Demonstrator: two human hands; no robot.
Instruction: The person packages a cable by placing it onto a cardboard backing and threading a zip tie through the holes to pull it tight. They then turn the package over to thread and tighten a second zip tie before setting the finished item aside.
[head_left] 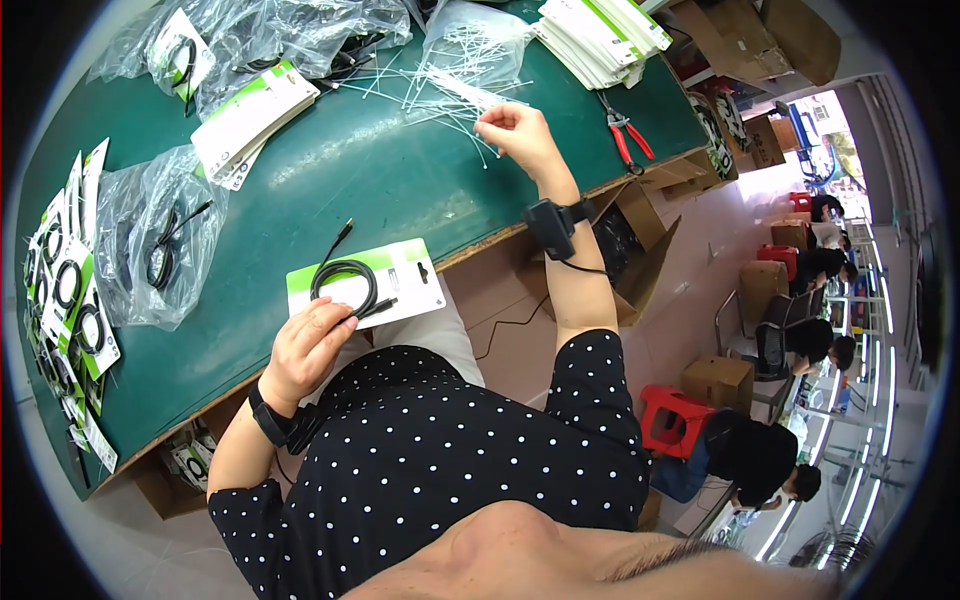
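A black cable [345, 266] wound into a ring lies on a white and green backing card [408, 283] at the near edge of the table. With fingers and thumb closed over the ring's near side, my left hand [303, 350] holds cable and card together. My right hand [524, 138] is stretched out to the near side of a loose pile of white cable ties [450, 92]. Its thumb and fingertips pinch what looks like one thin tie, partly lost among the others.
Red-handled pliers [627, 137] lie right of the ties, below a stack of cards [597, 45]. Another card stack [255, 118], a plastic bag with a cable [150, 235] and carded cables [72, 290] occupy the left. An open carton [640, 255] stands below the table edge; people sit farther right.
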